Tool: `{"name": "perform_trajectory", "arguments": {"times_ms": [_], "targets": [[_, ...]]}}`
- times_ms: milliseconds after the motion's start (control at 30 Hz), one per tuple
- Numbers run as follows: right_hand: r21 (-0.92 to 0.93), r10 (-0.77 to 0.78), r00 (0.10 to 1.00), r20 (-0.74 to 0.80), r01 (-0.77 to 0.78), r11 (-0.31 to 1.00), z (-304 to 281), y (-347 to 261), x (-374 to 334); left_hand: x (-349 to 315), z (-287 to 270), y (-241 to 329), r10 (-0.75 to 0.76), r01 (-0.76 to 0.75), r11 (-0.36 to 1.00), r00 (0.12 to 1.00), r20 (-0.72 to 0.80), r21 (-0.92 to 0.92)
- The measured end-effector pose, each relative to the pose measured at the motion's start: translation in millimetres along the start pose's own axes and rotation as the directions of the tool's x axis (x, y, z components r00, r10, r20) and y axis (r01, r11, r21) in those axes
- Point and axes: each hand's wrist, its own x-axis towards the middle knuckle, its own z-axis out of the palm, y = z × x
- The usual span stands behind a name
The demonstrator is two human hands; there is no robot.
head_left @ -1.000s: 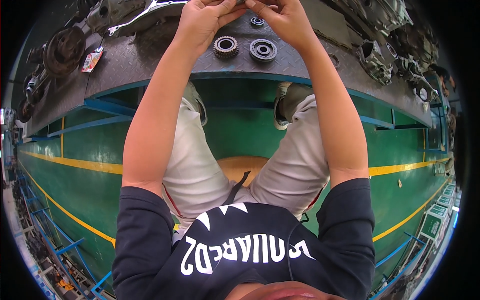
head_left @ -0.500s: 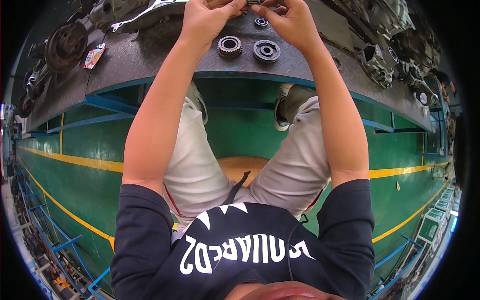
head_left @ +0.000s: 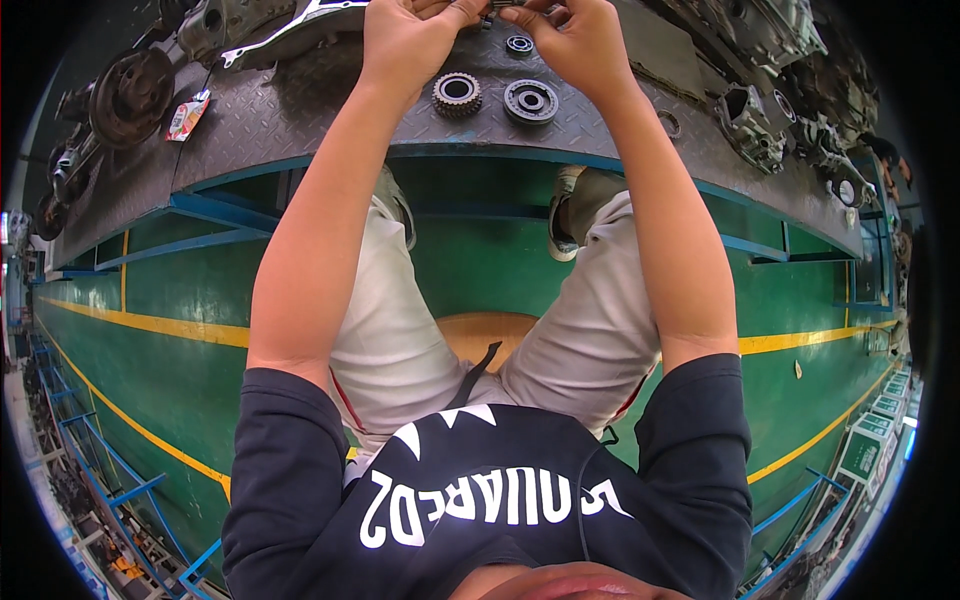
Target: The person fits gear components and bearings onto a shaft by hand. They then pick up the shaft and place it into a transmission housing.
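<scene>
My left hand (head_left: 412, 45) and my right hand (head_left: 572, 45) meet at the top edge of the view, above the metal bench. Between their closed fingers is a small ridged metal part (head_left: 507, 4), mostly cut off by the edge. Just below it a small ball bearing (head_left: 519, 45) lies on the bench. Nearer to me, between my forearms, sit a toothed gear ring (head_left: 457, 93) on the left and a wider round metal disc with a hub (head_left: 530, 102) on the right.
The checkered metal bench (head_left: 290, 115) has a blue frame. At its left are a rusty round drum (head_left: 131, 97) and a red-and-white packet (head_left: 186, 118). At the right stand metal housings (head_left: 752, 130), with a thin ring (head_left: 669, 124) nearer. A wooden stool (head_left: 488, 330) is under me.
Both hands stay at the top edge around the metal part, with only slight finger movement. The view has shifted a little; the gear, disc and bearing rest where they were.
</scene>
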Motion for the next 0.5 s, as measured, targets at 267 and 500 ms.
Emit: {"name": "perform_trajectory", "arguments": {"times_ms": [267,500], "targets": [[0.349,0.225,0.973,0.053,-0.229,0.909,-11.3,-28.4,6.9,-0.2,-0.9,-0.9,0.037,-0.037,0.998,0.999,0.005,-0.048],[0.556,0.265,0.960,0.086,-0.267,0.787,-20.1,-34.1,9.9,-6.7,2.2,9.4,0.066,-0.065,0.995,0.998,0.015,-0.074]]}}
